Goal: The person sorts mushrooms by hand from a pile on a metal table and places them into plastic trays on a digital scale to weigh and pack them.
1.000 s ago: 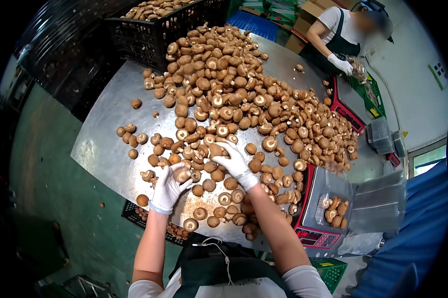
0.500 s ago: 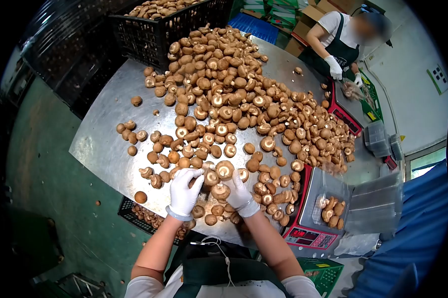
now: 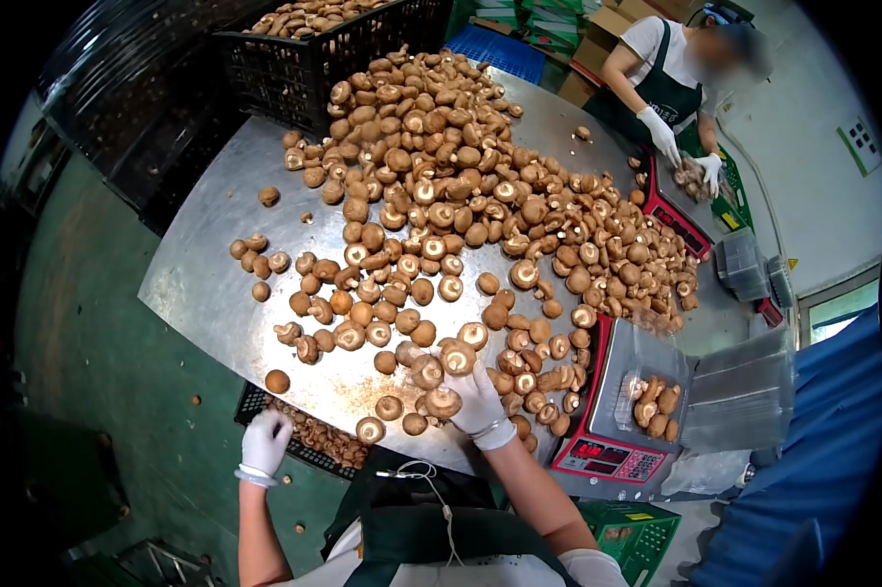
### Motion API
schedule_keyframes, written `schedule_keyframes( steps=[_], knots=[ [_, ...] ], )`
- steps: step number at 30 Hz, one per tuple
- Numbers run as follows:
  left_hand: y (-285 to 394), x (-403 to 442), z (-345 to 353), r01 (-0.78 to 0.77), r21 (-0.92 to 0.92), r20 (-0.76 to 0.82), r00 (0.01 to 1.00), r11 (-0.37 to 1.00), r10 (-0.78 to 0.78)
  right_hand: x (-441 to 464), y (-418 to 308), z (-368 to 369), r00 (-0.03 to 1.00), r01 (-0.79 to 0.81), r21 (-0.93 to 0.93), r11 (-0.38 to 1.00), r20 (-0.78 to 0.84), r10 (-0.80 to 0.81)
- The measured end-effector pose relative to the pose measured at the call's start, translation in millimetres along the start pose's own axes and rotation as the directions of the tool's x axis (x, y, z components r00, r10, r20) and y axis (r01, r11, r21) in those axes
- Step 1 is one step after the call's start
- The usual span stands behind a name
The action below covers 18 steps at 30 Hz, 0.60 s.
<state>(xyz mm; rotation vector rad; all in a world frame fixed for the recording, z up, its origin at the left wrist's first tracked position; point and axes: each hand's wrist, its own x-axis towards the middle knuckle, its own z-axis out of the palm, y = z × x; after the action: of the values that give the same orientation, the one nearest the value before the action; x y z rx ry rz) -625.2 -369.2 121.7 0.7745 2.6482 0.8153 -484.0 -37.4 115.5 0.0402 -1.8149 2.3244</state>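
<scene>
Left hand [image 3: 264,445] has moved off the middle of the steel table [image 3: 206,254] since half a second ago and is now past the near left edge. Right hand [image 3: 478,403] has shifted slightly toward the wearer, with three mushrooms [image 3: 457,358] moving along with it.

Head view: left fingers curled inward; cannot tell whether anything is inside them. Hand is at the left end of the lower black crate [image 3: 326,464], which contains more mushrooms; cannot tell whether over it or just beside it. Right fingers bent around the three mushrooms, gripping them as a cluster over the near part of the table. Loose mushrooms lie around this hand. Main pile [image 3: 451,147] spreads from near the upper black crate [image 3: 280,73] toward the near scale [image 3: 607,460]. On that scale: clear tray [image 3: 625,399], mushrooms in it; stacked clear trays [image 3: 739,391] just beside. Single mushroom [image 3: 277,381] lies apart near the table edge. Across the table, a white-gloved co-worker [image 3: 661,68] handles mushrooms at the far scale [image 3: 678,217].
</scene>
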Motion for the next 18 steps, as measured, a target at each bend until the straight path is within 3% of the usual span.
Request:
schedule_keyframes(
  steps=[1, 2, 3, 4, 5, 7, 8, 9, 12, 14, 16, 18],
  knots=[
    [-2.8, -9.5, -4.4, -0.005, 0.267, 0.123, 0.992, 0.964, -0.029, 5.5, -9.1, 0.6, 0.993, -0.115, 0.818, 0.563, 0.112, 0.040],
    [-4.0, -13.0, -3.8, -0.004, 0.268, 0.123, 0.992, 0.963, -0.030, 2.2, -2.7, 1.3, 0.993, -0.115, 0.819, 0.562, 0.112, 0.040],
    [9.3, -10.9, -4.4, -0.080, 0.246, 0.012, 0.997, 0.966, 0.080, -3.0, 8.2, 1.0, 0.981, -0.144, 0.661, 0.736, -0.003, 0.194],
    [22.7, -6.6, -4.3, -0.160, 0.232, -0.101, 0.977, 0.959, 0.187, -3.9, 9.3, 2.3, 0.964, -0.167, 0.568, 0.806, -0.078, 0.254],
    [35.2, 2.7, -4.8, -0.143, 0.043, -0.107, 0.983, 0.989, 0.147, -4.8, 10.5, 3.6, 0.938, -0.209, 0.470, 0.858, -0.152, 0.312],
    [82.1, 22.2, -3.1, -0.173, -0.132, -0.277, 0.952, 0.976, 0.131, 5.3, -4.7, 6.7, 0.978, -0.210, 0.787, 0.580, 0.179, 0.110],
    [104.9, 29.4, -2.9, -0.193, -0.160, -0.290, 0.947, 0.968, 0.141, 2.9, -1.7, 9.5, 0.975, -0.221, 0.784, 0.580, 0.192, 0.113],
    [118.8, 35.9, 4.3, -0.263, -0.186, -0.299, 0.933, 0.947, 0.201, -3.6, 3.6, 13.3, 0.959, -0.273, 0.616, 0.739, 0.112, 0.261],
    [147.1, 49.0, 27.0, -0.323, -0.139, -0.195, 0.936, 0.936, 0.294, -9.0, 3.5, 21.4, 0.918, -0.362, 0.386, 0.849, -0.012, 0.396],
    [144.6, 49.1, 48.7, -0.298, -0.321, -0.174, 0.952, 0.899, 0.253, -6.9, -9.6, 27.7, 0.952, -0.267, 0.654, 0.708, 0.064, 0.301],
    [143.3, 46.5, 51.0, -0.332, -0.297, -0.219, 0.936, 0.895, 0.275, -17.8, 0.5, 24.5, 0.932, -0.273, 0.673, 0.687, 0.009, 0.362],
    [132.8, 41.3, 47.8, -0.220, -0.465, -0.224, 0.966, 0.857, 0.126, -27.8, 5.5, 20.1, 0.922, -0.256, 0.709, 0.657, -0.026, 0.387]
  ],
)
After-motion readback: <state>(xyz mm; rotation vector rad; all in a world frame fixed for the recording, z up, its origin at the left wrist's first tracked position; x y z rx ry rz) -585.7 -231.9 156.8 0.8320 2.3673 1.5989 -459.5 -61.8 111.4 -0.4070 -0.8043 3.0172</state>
